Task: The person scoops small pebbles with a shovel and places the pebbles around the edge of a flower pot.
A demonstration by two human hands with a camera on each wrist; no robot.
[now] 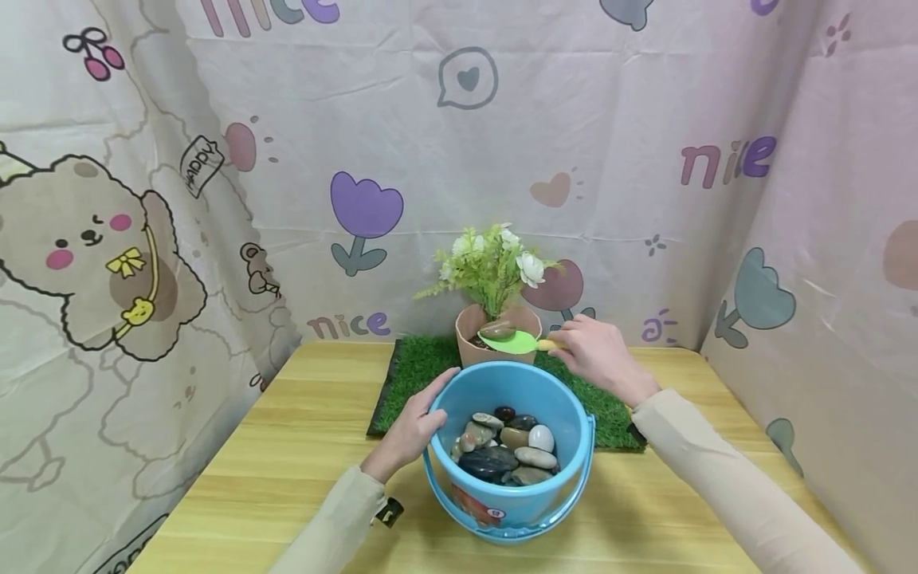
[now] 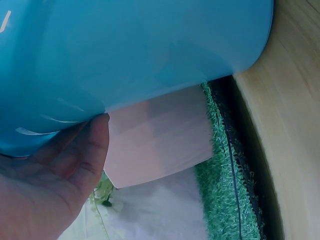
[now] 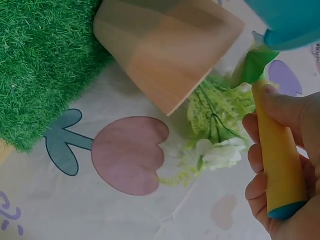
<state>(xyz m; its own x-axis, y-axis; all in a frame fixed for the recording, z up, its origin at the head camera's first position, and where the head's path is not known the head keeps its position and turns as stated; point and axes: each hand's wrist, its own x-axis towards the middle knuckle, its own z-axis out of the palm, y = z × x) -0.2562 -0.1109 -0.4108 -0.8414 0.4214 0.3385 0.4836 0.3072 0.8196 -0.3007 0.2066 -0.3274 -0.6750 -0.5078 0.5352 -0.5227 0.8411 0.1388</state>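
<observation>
My left hand [image 1: 414, 422] holds the left rim of a blue plastic bucket [image 1: 519, 510]. Its thumb lies over the rim, while the fingers [image 2: 92, 150] touch the outer wall. Smooth stones [image 1: 512, 446] in several colours lie inside the bucket. In my right hand [image 1: 591, 351] is a small toy trowel with a yellow handle [image 3: 280, 155] and a green blade [image 1: 512, 343]. A brownish stone [image 1: 497, 329] rests on the blade, over the opening of a peach flowerpot [image 1: 469, 323]. The pot holds a plant with white flowers [image 1: 491, 263]; its contents are partly hidden.
A green artificial grass mat [image 1: 423, 367] lies under the pot, behind the bucket. Both stand on a light wooden table [image 1: 265, 446]. Printed cloth [image 1: 610, 159] hangs behind the table and along both sides. The bucket's handle [image 1: 516, 536] hangs down at the front.
</observation>
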